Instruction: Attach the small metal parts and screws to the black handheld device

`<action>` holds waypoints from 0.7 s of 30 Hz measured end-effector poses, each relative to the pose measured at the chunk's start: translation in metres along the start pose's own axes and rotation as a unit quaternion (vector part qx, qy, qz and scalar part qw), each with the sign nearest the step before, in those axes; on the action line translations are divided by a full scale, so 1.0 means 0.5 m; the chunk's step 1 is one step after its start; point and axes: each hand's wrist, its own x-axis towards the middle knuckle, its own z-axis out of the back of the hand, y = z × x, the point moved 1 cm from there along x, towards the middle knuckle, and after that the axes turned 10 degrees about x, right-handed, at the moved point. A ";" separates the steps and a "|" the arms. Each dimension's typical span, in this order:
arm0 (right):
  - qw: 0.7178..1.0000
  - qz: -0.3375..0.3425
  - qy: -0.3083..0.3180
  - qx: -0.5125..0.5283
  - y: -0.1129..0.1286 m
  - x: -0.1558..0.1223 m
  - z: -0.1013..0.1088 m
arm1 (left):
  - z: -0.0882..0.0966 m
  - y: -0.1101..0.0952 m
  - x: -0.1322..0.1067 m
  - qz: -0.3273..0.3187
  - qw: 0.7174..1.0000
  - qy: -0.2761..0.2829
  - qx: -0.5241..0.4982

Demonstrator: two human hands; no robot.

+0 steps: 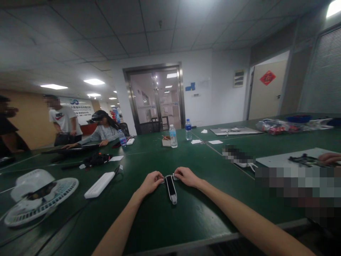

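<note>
Green-topped workbench (149, 227) in an office: left hand (151, 182) and right hand (188, 176) close together, both pinching the top end of a slim black-and-white device (171, 190) resting on the surface. Just left lies a white rectangular case (99, 185); farther off, a seated co-worker (102, 132) leans on the bench.

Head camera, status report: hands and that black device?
Left hand and right hand at top end of slim black-and-white device. Device flat on green table. White oblong case lies left, apart.
</note>
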 end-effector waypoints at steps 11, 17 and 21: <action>1.000 0.008 -0.015 -0.025 -0.002 0.002 -0.002 | 0.010 -0.014 -0.006 0.006 1.000 0.002 0.001; 1.000 0.017 -0.008 -0.012 0.003 -0.004 -0.001 | 0.008 -0.007 0.000 0.007 1.000 0.019 -0.002; 1.000 0.014 -0.006 -0.013 0.000 -0.003 0.000 | 0.004 0.000 0.004 -0.003 1.000 0.015 -0.006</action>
